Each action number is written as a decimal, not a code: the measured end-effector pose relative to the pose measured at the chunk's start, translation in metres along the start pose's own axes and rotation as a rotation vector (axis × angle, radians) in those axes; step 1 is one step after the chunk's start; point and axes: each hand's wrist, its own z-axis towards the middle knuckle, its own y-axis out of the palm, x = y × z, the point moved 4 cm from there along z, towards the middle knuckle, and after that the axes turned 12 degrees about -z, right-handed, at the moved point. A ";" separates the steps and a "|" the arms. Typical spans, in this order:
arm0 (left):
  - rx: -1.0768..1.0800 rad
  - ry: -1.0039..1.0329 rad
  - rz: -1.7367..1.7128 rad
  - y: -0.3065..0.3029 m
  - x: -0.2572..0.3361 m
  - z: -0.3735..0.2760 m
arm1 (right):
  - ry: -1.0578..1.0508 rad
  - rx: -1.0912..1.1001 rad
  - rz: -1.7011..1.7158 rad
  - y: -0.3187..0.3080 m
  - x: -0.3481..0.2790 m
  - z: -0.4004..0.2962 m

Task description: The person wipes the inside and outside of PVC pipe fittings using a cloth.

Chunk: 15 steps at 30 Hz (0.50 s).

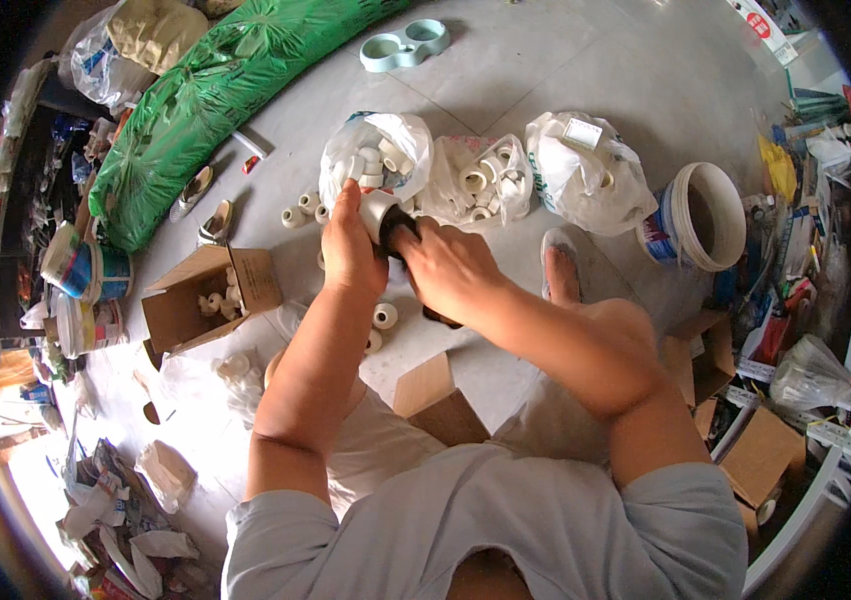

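Note:
My left hand [353, 251] grips a large white plastic pipe fitting [373, 208] over the floor. My right hand [452, 266] holds a black object [398, 223] against the fitting's near end; it is blurred and partly covered by my fingers, so its kind is unclear. Just beyond my hands, an open plastic bag [414, 129] contains white pipe fittings [371, 157]. To its right lies a clear bag of smaller fittings [484, 184]. Loose fittings [385, 316] rest on the floor below my wrists. Something dark [440, 319] shows partly beneath my right forearm.
An open cardboard box [259, 279] with fittings stands left, an opened carton [433, 390] between my legs. Rightward are a full plastic bag [583, 176] and a tipped bucket [707, 217]. A long green-wrapped bundle [223, 97] lies back left. Crowded shelves line both sides.

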 end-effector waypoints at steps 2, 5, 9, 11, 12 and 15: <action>0.120 0.015 0.020 0.004 -0.005 0.002 | 0.079 0.008 -0.158 0.012 0.004 -0.001; 0.077 0.037 0.051 0.009 -0.002 -0.005 | 0.199 -0.232 -0.003 0.040 0.015 0.002; -0.232 0.251 0.189 0.005 0.006 -0.002 | 0.029 -0.004 0.360 0.013 0.009 0.011; -0.272 0.120 0.136 0.013 0.007 -0.004 | 0.122 -0.321 0.784 0.001 0.014 0.017; -0.293 0.066 0.081 0.016 0.007 -0.008 | 0.208 -0.395 1.228 0.002 0.011 0.012; -0.449 -0.026 -0.020 0.025 0.011 -0.009 | 0.348 -0.558 1.900 -0.001 0.002 0.004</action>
